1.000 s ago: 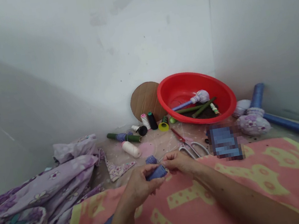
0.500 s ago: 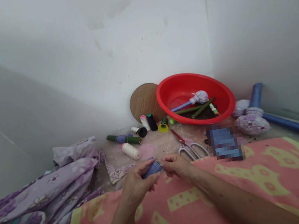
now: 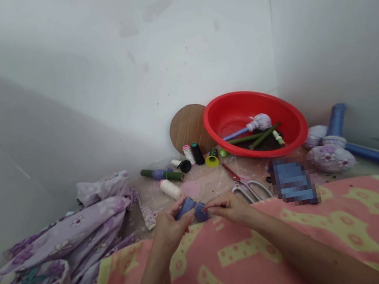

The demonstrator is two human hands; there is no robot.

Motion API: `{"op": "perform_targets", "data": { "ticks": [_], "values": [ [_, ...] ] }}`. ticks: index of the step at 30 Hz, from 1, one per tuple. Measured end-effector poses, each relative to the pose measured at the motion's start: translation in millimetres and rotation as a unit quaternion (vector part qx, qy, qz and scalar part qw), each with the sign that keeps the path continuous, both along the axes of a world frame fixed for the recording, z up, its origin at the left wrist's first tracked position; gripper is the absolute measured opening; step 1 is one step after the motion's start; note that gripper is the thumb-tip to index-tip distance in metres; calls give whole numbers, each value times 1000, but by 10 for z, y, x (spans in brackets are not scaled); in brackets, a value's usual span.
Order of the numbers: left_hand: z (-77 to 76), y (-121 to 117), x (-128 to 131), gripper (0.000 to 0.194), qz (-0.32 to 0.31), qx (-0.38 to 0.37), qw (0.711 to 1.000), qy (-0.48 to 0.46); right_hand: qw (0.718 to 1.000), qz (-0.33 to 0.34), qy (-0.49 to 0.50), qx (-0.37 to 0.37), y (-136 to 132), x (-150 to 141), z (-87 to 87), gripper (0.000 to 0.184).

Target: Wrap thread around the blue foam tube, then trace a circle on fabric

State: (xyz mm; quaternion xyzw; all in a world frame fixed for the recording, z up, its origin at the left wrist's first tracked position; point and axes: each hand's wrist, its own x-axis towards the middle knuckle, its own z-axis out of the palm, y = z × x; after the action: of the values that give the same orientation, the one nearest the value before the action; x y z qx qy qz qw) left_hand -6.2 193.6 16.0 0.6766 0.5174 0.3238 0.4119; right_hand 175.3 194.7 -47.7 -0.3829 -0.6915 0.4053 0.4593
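My left hand (image 3: 170, 225) is closed around the end of a blue cloth-covered stick (image 3: 186, 207), whose lower part shows again beside my left forearm. At that end sits a small, rounded blue bunch (image 3: 200, 212); whether it is cloth or thread I cannot make out. My right hand (image 3: 227, 207) pinches at the right edge of this bunch, thumb and forefinger together. Both hands are above the far edge of a pink and yellow towel (image 3: 251, 272). Just beyond lie a white thread spool (image 3: 170, 189) and scissors (image 3: 246, 186) with red blades.
A red basin (image 3: 259, 149) holding green sticks and a cloth-headed mallet leans at the back, near a cardboard disc (image 3: 187, 128). Several thread spools (image 3: 197, 154) and a green stick wound with blue (image 3: 162, 174) lie before it. Floral cloth (image 3: 90, 226) is heaped left; blue-handled cloth mallets (image 3: 333, 156) are right.
My right hand has moved slightly right from the stick's end, and the rounded blue bunch now shows between my hands. The whole view has shifted a little.
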Motion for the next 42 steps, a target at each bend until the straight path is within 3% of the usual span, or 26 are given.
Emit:
{"op": "perform_targets", "data": {
  "ticks": [6,12,21,27,31,35,39,42],
  "values": [
    [-111,73,-11,56,-3,-3,1000,22,997,-2,-61,53,-48,-19,33,30],
    [-111,33,28,37,-15,56,989,135,988,-27,-107,107,-69,-24,40,22],
    [-56,-96,71,21,-58,119,952,277,935,-75,-206,279,-153,-24,137,17],
    [-123,-124,90,19,-113,115,938,306,905,-61,-260,330,-117,-19,121,22],
    [-117,-139,87,21,-189,75,943,264,926,-41,-231,297,-65,-17,66,25],
    [-69,-149,83,19,-226,20,951,210,962,-11,-156,222,-25,2,34,21],
    [-15,-163,91,23,-240,-36,956,166,994,15,-38,105,-24,15,45,19],
    [16,-189,108,23,-249,-49,956,146,997,40,58,-4,-34,16,64,18]
  ]
}}
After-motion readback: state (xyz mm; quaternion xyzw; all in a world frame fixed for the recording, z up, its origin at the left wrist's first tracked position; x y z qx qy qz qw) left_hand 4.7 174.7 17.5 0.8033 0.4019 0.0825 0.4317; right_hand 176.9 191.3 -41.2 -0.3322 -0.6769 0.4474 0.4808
